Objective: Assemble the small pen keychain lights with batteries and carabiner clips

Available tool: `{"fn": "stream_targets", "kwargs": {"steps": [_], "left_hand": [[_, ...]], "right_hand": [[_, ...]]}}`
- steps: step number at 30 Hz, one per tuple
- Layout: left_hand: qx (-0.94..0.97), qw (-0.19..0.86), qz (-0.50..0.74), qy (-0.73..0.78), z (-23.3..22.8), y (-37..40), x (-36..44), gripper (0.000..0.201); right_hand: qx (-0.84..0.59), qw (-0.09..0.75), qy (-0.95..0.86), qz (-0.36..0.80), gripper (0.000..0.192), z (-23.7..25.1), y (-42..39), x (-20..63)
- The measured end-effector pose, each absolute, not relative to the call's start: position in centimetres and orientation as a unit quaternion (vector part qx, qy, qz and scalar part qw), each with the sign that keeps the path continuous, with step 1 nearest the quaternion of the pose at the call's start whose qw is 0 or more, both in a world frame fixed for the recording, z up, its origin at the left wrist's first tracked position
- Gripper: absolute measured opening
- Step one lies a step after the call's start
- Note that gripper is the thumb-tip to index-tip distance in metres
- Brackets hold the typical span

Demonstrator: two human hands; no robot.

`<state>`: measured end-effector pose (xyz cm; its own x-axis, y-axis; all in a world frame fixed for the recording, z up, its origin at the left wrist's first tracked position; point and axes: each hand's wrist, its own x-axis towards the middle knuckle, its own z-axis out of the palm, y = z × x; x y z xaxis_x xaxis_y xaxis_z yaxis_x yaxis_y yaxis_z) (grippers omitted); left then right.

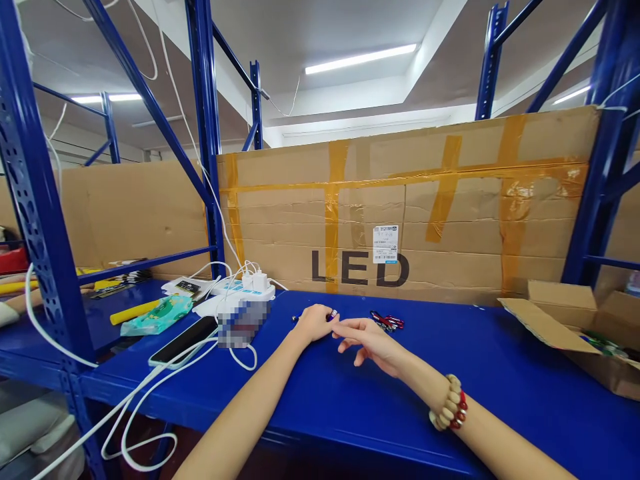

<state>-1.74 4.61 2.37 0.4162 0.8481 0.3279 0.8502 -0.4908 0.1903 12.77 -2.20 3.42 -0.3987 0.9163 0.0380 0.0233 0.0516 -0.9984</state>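
My left hand (315,323) is closed, palm down, above the blue shelf top (320,393). A small dark item with a bluish tint peeks out from its fingers, too little of it visible to name. Close beside it, my right hand (369,341) has its index finger stretched toward the left fingertips and its other fingers loosely bent apart. I see nothing held in it. Behind the right hand lies a little pile of red and dark shiny metal pieces (389,321), too small to tell their kind.
Left of my hands are a phone (187,340), white cables, a power strip (257,290) with plugs, a teal packet (157,315) and a yellow roll (134,311). An open cardboard box (560,307) stands at right. A cardboard panel (295,227) marked LED closes the back.
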Motion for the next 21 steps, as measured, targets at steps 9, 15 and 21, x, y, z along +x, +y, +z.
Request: {"fn": "stream_targets", "kwargs": {"steps": [9,15,21], "left_hand": [[-0.836,0.001,-0.21,-0.506,2.0,4.8,-1.8,0.033],[-0.833,0.014,-0.206,-0.513,2.0,4.5,-1.6,0.03],[-0.833,0.02,-0.202,-0.514,1.9,4.4,-1.4,0.031]], "right_hand": [[-0.406,0.416,-0.587,0.563,0.017,3.1,-1.9,12.8],[-0.437,0.483,-0.532,0.541,0.02,3.5,-0.7,14.3],[-0.477,0.513,-0.51,0.5,0.017,3.5,0.3,15.7]]}}
